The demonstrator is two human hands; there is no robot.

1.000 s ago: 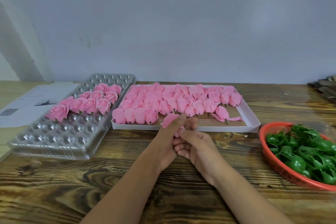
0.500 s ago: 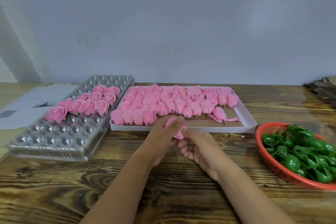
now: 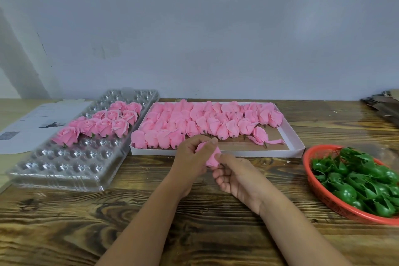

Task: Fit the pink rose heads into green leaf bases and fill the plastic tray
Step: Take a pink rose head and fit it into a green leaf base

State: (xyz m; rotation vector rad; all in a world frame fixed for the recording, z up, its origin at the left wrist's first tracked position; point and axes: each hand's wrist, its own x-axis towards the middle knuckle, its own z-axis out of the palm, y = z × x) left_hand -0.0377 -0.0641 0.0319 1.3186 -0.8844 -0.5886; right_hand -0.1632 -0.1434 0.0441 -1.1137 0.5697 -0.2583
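left hand (image 3: 191, 157) + right hand (image 3: 237, 176) grip rose head (image 3: 210, 156) | plastic tray (image 3: 64, 170) left | leaf bases (image 3: 358, 181) right

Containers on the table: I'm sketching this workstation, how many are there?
3: the clear plastic tray at left, the white box of rose heads in the middle, the red basket of leaf bases at right.

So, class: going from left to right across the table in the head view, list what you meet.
Sheet of paper → clear plastic tray → white box of pink rose heads → red basket of green leaf bases. The hands, holding one rose head in front of the box, are left out.
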